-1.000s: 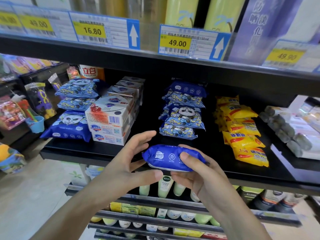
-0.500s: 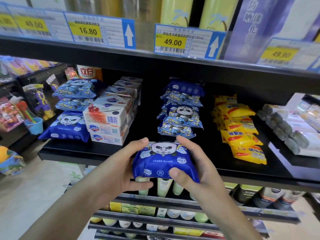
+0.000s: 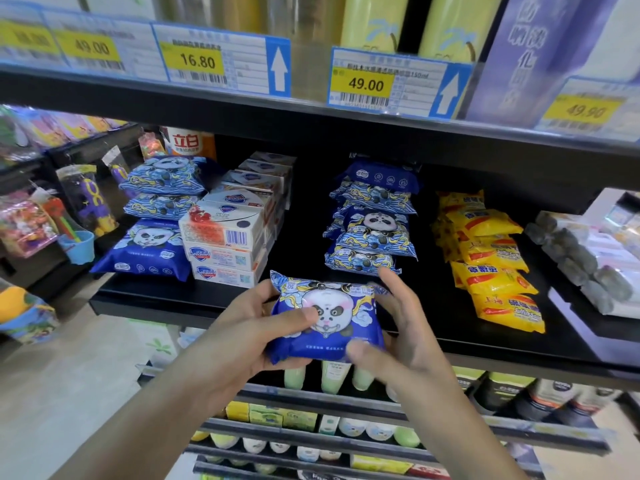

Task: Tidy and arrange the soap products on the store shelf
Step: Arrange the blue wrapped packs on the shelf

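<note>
Glossy blue film is covering the panda soap packs stacked at the far left of the black shelf [image 3: 145, 299], three pillow-shaped packs [image 3: 147, 249] lying flat one above another, and just to their right white cardboard Safeguard soap boxes [image 3: 225, 244] are sitting in squared piles running back into the shelf. In front of the shelf edge, the left hand [image 3: 249, 327] is gripping the left side of a blue panda soap pack [image 3: 325, 318], thumb lying across its face and fingers curled behind it. The pack is being held with its printed face toward the camera, the panda upside down, its crimped top seam pointing away toward the shelf and its long axis running roughly left to right. The right hand [image 3: 401, 341] is holding the opposite side, thumb pressing on the lower right corner and fingers wrapping behind, the fingertips blurred. Behind the pack, a leaning stack of the same crinkly blue packs [image 3: 372, 230] is resting mid-shelf, and farther right shiny yellow soap packets [image 3: 491, 258] are lying in an overlapping row.
</note>
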Tool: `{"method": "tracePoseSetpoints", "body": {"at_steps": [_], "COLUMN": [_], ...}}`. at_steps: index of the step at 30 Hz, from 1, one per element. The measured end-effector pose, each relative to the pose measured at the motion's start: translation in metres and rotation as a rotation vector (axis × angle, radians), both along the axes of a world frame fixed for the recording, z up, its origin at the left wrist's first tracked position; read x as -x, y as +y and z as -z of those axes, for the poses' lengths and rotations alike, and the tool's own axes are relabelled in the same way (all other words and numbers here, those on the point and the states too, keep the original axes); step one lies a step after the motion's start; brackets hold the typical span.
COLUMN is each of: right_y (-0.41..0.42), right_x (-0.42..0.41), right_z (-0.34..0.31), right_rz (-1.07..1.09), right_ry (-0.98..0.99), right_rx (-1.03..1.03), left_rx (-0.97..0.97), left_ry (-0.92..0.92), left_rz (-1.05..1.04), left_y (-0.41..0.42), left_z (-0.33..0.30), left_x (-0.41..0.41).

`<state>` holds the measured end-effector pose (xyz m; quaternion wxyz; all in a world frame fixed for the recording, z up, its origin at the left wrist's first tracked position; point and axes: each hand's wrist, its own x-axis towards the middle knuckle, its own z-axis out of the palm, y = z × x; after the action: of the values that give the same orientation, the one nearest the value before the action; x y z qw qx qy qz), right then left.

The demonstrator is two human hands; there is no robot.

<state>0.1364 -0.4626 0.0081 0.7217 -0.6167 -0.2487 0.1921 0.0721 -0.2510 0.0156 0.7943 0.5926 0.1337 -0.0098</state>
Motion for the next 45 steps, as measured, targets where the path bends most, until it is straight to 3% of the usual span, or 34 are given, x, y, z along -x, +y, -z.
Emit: {"method": "tracePoseSetpoints", "body": {"at_steps": [3, 10, 13, 16, 18, 22, 26, 33, 39, 45], "right_y": [0.005, 0.032, 0.049, 0.068, 0.081, 0.106, 0.118, 0.11, 0.114, 0.112], "right_x": [-0.006, 0.003, 0.008, 0.012, 0.017, 0.027, 0.027, -0.005, -0.013, -0.01], "right_z": [-0.003, -0.012, -0.012, -0.013, -0.014, -0.019, -0.018, 0.009, 0.028, 0.032], "right_rz": [0.055, 0.069, 0.063, 0.039, 0.013, -0.045, 0.039, 0.518, 0.544, 0.53], "right_ry": [0.221, 0.176, 0.187, 0.195, 0.195, 0.181, 0.119, -0.362, -0.59, -0.607], "right_rx": [-0.019, 0.073, 0.048, 0.058, 0.081, 0.1, 0.13, 0.385, 0.728, 0.768], "left_rx": [-0.016, -0.147, -0.493, -1.106, -1.409, -1.632, -1.649, -1.566, -1.601, -1.496], "left_ry": [-0.066, -0.177, -0.28, -0.353, -0.387, -0.368, -0.387, -0.219, -0.185, -0.181], "left_rz": [-0.02, -0.087, -0.138, -0.176, -0.152, -0.155, -0.156, -0.201, -0.192, -0.11], "left_y": [0.002, 0.016, 0.032, 0.053, 0.063, 0.084, 0.118, 0.214, 0.269, 0.288], "left_z": [0.0, -0.005, -0.005, -0.012, -0.016, -0.024, -0.034, -0.047, -0.048, -0.044], "left_x": [0.006, 0.02, 0.035, 0.052, 0.06, 0.07, 0.083, 0.089, 0.046, 0.003]}}
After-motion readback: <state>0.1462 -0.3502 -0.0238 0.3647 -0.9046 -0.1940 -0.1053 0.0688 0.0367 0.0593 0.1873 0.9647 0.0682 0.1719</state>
